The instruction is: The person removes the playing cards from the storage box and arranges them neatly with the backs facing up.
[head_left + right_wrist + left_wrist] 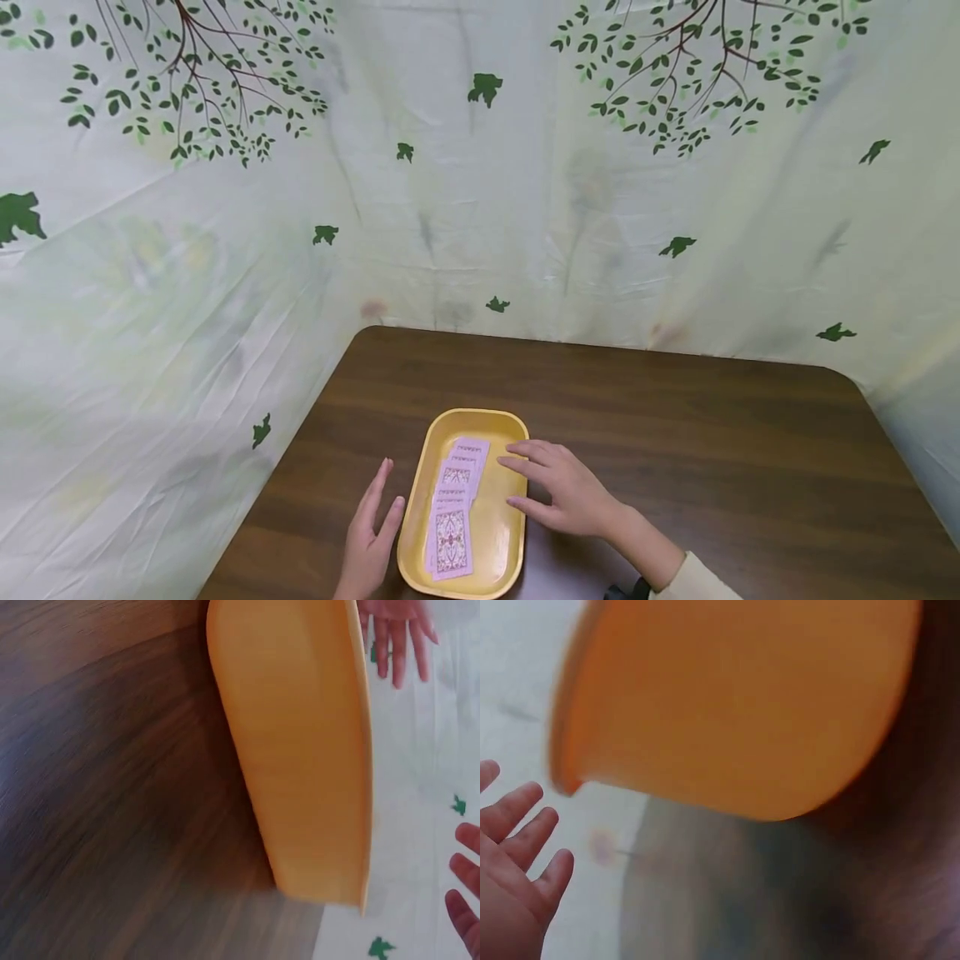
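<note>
Several pink-backed playing cards (451, 537) lie face down in an overlapping row inside a yellow tray (497, 546) on the table. To the tray's left is my left hand (369, 533), its fingers extended upward and holding nothing. My right hand (566, 492) hovers over the tray's right rim with fingers spread, apart from the cards. In the left wrist view, the tray's side (742, 712) is near the left hand (517, 862). The right wrist view shows the tray's outer wall (307, 750), with right fingertips (466, 874) at the edge; the cards are hidden there.
The dark brown wooden table (675, 442) extends to the right and behind the tray. A pale curtain (450, 208) with printed leaves and branches hangs along the table's back and left side. A small black object (628, 590) shows by the right sleeve (693, 579).
</note>
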`<action>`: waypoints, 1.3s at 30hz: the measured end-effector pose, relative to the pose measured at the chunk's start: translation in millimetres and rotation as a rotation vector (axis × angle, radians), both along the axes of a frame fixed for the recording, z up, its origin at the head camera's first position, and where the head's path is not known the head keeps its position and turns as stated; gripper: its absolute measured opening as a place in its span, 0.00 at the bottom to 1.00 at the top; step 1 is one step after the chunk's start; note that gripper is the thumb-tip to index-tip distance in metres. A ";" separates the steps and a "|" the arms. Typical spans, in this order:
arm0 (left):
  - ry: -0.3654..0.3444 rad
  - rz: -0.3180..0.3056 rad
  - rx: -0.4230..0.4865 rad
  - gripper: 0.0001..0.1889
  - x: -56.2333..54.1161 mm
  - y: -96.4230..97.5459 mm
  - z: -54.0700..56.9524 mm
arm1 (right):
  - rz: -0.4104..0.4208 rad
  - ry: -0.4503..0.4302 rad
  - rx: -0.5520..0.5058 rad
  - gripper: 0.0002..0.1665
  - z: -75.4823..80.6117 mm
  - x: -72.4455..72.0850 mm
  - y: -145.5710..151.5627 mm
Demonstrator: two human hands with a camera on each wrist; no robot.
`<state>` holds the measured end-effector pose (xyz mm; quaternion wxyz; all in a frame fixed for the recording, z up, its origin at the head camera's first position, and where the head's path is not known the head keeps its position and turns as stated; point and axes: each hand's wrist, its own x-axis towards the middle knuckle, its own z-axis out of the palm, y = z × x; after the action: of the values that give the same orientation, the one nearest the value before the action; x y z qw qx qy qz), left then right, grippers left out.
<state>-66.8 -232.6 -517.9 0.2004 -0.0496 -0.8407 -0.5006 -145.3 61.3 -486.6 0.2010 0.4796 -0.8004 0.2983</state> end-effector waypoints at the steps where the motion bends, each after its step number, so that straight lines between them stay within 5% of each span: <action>1: -0.023 -0.013 0.033 0.29 1.6 1.8 -1.9 | 0.003 -0.005 0.010 0.27 -0.6 -0.4 -4.1; 5: -0.156 -0.088 0.191 0.27 8.0 10.4 -8.0 | 0.011 -0.050 0.068 0.28 -3.6 0.5 -19.8; 8: -0.189 -0.142 0.282 0.26 11.3 14.9 -14.0 | 0.013 -0.079 0.102 0.28 -8.1 2.6 -31.1; 16: -0.020 -0.309 0.530 0.25 9.2 17.7 -37.4 | 0.020 -0.164 0.181 0.29 -20.8 4.2 -56.6; 23: -0.082 -0.559 0.803 0.27 11.3 15.1 -58.0 | 0.003 -0.154 0.314 0.30 -25.2 5.6 -77.9; 27: -0.072 -0.624 0.851 0.29 10.5 13.2 -63.3 | -0.002 -0.110 0.392 0.30 -29.9 6.9 -87.8; 31: -0.027 -0.636 0.870 0.31 10.9 14.7 -63.1 | -0.006 -0.089 0.455 0.31 -35.1 8.7 -94.3; 39: -0.014 -0.443 0.818 0.31 17.5 22.9 -57.1 | -0.022 -0.135 0.546 0.38 -39.6 11.7 -100.6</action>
<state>-49.2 -209.7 -575.0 0.0862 -0.1414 -0.5445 -0.8222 -133.6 -39.2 -526.2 0.0137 0.4861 -0.8680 0.1005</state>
